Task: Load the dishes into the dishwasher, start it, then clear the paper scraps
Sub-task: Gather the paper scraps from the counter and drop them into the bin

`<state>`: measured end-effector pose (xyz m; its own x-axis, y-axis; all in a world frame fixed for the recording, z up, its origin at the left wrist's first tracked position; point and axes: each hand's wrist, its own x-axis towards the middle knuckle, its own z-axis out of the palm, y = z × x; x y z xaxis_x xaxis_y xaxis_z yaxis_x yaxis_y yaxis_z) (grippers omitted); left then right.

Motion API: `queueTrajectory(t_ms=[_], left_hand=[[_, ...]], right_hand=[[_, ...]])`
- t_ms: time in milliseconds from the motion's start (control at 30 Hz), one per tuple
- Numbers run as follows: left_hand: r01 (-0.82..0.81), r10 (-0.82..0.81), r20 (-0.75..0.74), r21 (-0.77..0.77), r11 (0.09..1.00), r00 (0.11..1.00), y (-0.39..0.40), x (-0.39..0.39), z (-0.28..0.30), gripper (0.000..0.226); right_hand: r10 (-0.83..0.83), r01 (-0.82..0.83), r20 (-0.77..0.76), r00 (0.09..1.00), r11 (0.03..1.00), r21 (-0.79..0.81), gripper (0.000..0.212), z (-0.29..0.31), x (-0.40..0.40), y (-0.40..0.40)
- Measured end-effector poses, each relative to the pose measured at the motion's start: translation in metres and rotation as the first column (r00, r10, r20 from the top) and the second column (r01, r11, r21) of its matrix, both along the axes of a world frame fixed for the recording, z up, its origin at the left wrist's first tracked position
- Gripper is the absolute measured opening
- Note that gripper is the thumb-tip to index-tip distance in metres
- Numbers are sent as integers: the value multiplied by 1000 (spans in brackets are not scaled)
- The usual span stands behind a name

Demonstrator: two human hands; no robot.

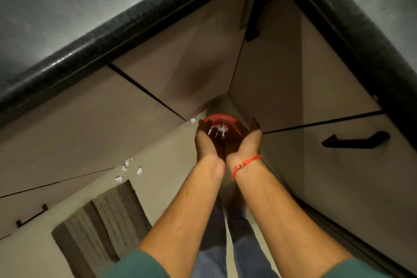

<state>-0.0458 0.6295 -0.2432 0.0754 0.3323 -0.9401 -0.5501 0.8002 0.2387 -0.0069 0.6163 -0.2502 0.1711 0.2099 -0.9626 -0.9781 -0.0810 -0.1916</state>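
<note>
My left hand [205, 142] and my right hand [247, 141] are pressed side by side, palms up, forming a cup. A small heap of white paper scraps [218, 130] lies in that cup. Directly beneath them a red round bin [222, 116] stands on the floor in the corner where the two cabinet runs meet; only its far rim shows past my fingers. More paper scraps [126, 165] lie scattered on the pale floor to the left, and a single scrap [193, 120] lies next to the bin. A red thread circles my right wrist.
Beige cabinet fronts line the left and right sides under a black countertop edge [135, 22]. Black handles [355, 140] stick out from the right-hand doors. A grey striped rug [101, 221] lies on the floor at lower left. My legs stand below the hands.
</note>
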Motion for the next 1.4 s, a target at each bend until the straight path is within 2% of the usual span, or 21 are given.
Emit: queueTrajectory(t_ms=[33,100,167,267,333,367,433,533,600,700,800,833,867,933,1067,1200,1300,1400], left_hand=[[-28,28,-5,41,999,1000,3,-2,2,39],[-30,27,22,149,988,999,13,-1,24,37],[16,-38,78,267,964,996,23,2,52,39],[79,-124,80,425,902,989,38,8,100,41],[108,-200,111,549,829,973,46,17,130,38],[133,-255,103,637,759,961,49,22,147,37],[219,-359,5,785,580,933,57,32,175,34],[301,-399,-172,910,285,901,83,47,206,35],[377,-407,-300,918,123,863,110,62,216,42],[643,-262,-631,764,-47,731,158,91,216,48],[854,-18,-876,475,-212,483,208,117,196,58],[901,41,-922,365,-235,384,224,123,187,62],[933,90,-950,272,-235,300,238,127,180,66],[957,156,-963,179,-228,217,261,135,172,71],[970,194,-969,110,-217,153,291,150,173,78],[975,218,-958,153,-163,187,320,155,176,81],[994,274,-958,56,-97,81,349,153,176,85],[999,294,-956,-7,35,-17,392,140,174,90]], right_hand=[[-55,55,-3,999,998,19,39,32,6,5],[-79,67,67,995,984,165,40,39,11,14],[-36,-1,144,989,969,246,47,76,15,22],[65,-163,294,954,932,325,41,123,22,36],[65,-234,394,917,887,398,37,148,31,43],[72,-298,491,868,867,399,42,160,34,47],[87,-474,693,716,790,389,53,191,46,56],[-26,-487,803,596,783,387,23,222,75,74],[-49,-497,888,458,814,301,14,236,99,94],[16,-482,990,140,875,54,24,230,142,135],[231,-342,935,-269,885,-317,47,199,187,164],[268,-297,898,-348,877,-377,53,191,200,173],[292,-276,875,-386,868,-412,59,187,210,181],[343,-250,844,-413,848,-467,67,186,223,195],[413,-220,759,-503,788,-575,74,183,234,220],[472,-214,686,-554,716,-665,87,178,244,243],[523,-181,625,-580,665,-725,88,177,248,252],[529,-148,583,-617,650,-746,87,177,253,258]])
